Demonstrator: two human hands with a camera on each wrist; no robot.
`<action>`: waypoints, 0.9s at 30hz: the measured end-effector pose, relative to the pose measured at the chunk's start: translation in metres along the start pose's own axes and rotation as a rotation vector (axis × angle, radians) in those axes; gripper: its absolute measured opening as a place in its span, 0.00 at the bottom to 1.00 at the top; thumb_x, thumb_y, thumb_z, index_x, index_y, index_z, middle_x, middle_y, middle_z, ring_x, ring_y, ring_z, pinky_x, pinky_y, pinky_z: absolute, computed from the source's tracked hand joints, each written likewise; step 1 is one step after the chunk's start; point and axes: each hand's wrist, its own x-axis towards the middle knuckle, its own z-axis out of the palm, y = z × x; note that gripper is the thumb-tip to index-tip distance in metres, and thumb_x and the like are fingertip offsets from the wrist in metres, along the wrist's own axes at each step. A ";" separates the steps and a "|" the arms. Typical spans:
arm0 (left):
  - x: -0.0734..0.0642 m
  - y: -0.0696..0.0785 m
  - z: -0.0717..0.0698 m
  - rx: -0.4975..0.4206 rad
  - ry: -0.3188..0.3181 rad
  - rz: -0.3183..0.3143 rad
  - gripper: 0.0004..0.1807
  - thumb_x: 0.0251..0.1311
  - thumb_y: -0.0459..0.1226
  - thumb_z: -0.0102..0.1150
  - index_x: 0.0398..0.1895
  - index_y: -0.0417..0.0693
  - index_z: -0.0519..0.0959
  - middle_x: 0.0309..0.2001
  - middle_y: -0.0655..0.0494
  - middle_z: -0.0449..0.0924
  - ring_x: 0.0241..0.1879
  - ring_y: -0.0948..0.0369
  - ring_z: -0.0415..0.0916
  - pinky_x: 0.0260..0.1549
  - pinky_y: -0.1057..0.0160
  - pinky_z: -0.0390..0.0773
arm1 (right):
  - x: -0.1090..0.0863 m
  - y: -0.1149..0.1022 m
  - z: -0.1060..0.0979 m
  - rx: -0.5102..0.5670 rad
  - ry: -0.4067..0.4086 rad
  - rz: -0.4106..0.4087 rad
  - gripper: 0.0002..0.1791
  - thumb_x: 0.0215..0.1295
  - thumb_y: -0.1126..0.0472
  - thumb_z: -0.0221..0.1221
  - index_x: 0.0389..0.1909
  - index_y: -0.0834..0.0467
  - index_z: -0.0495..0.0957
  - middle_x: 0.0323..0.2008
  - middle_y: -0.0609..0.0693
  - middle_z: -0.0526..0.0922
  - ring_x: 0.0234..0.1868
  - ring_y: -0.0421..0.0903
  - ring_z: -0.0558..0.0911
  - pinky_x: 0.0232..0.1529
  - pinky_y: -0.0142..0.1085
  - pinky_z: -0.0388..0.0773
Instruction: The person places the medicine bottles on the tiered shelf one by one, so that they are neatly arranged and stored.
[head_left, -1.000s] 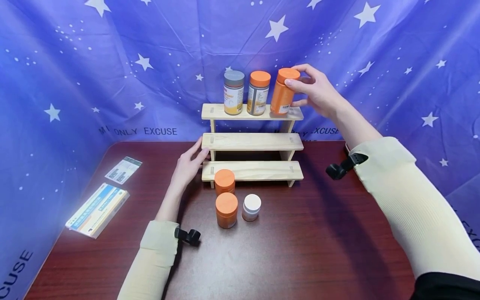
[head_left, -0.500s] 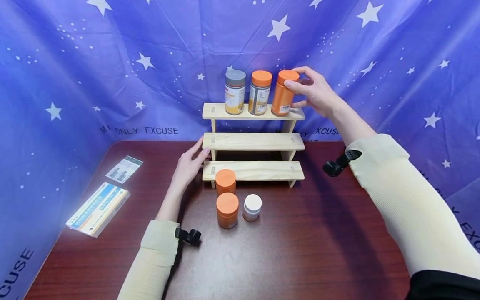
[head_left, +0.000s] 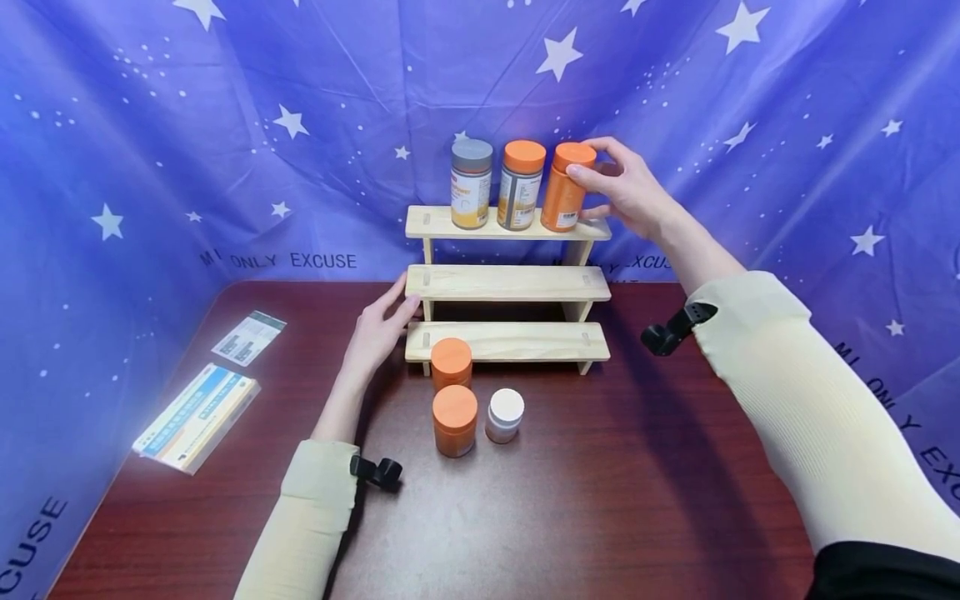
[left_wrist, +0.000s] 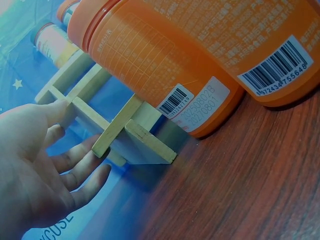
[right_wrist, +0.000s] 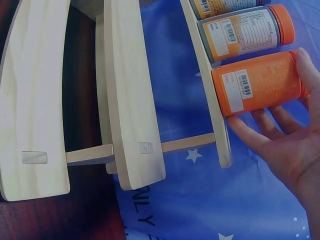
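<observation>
In the head view my right hand (head_left: 626, 187) grips an orange pill bottle (head_left: 564, 196) at the right end of a three-tier wooden rack's (head_left: 507, 282) top shelf. The thumb is in front, near the cap, with fingers behind and to the right; the bottle's base is at the shelf in the right wrist view. Left of it stand a grey bottle with an orange cap (head_left: 521, 190) and a grey-capped bottle (head_left: 471, 193). My left hand (head_left: 375, 333) touches the rack's left end at the middle shelf, its fingers (left_wrist: 80, 175) loosely bent.
Before the rack, two orange bottles stand one behind the other, the front one (head_left: 454, 425) beside a small white-capped bottle (head_left: 505, 415). A medicine box (head_left: 197, 417) and a flat printed packet (head_left: 249, 339) lie at the left. A starry blue curtain (head_left: 337, 167) hangs close behind.
My right hand has shifted slightly left and down with the orange bottle, which now stands straighter and closer to its neighbour. The left hand stays at the rack.
</observation>
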 end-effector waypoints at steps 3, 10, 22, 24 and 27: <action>0.000 0.000 0.001 -0.006 0.005 0.004 0.38 0.70 0.64 0.53 0.80 0.73 0.59 0.79 0.51 0.62 0.61 0.48 0.82 0.61 0.47 0.83 | 0.000 0.000 0.000 0.001 0.005 0.002 0.24 0.70 0.56 0.66 0.64 0.46 0.71 0.55 0.49 0.77 0.60 0.50 0.76 0.36 0.43 0.91; 0.001 0.000 0.000 -0.021 -0.008 0.001 0.37 0.71 0.63 0.53 0.80 0.73 0.58 0.80 0.52 0.59 0.62 0.46 0.81 0.62 0.47 0.83 | -0.001 0.002 0.000 -0.010 0.002 0.007 0.25 0.70 0.56 0.65 0.65 0.46 0.70 0.56 0.49 0.76 0.63 0.52 0.75 0.37 0.41 0.91; 0.000 0.000 0.000 -0.020 -0.001 0.005 0.37 0.71 0.63 0.53 0.80 0.73 0.58 0.79 0.50 0.61 0.59 0.46 0.83 0.62 0.47 0.82 | -0.008 0.009 0.005 0.037 0.053 -0.006 0.35 0.67 0.58 0.68 0.72 0.47 0.64 0.55 0.49 0.75 0.62 0.50 0.75 0.40 0.37 0.90; 0.000 0.000 0.000 -0.017 -0.003 0.003 0.37 0.71 0.63 0.53 0.80 0.73 0.58 0.80 0.50 0.61 0.60 0.46 0.83 0.63 0.47 0.81 | -0.012 0.011 0.006 0.056 0.074 -0.022 0.37 0.67 0.59 0.68 0.73 0.47 0.63 0.55 0.49 0.74 0.61 0.48 0.75 0.42 0.37 0.90; 0.000 0.000 -0.001 -0.006 -0.003 0.000 0.37 0.70 0.64 0.53 0.80 0.73 0.58 0.80 0.51 0.60 0.58 0.46 0.84 0.66 0.45 0.79 | -0.021 0.015 0.008 0.074 0.124 -0.055 0.39 0.66 0.59 0.69 0.74 0.47 0.63 0.55 0.49 0.73 0.60 0.47 0.76 0.45 0.37 0.90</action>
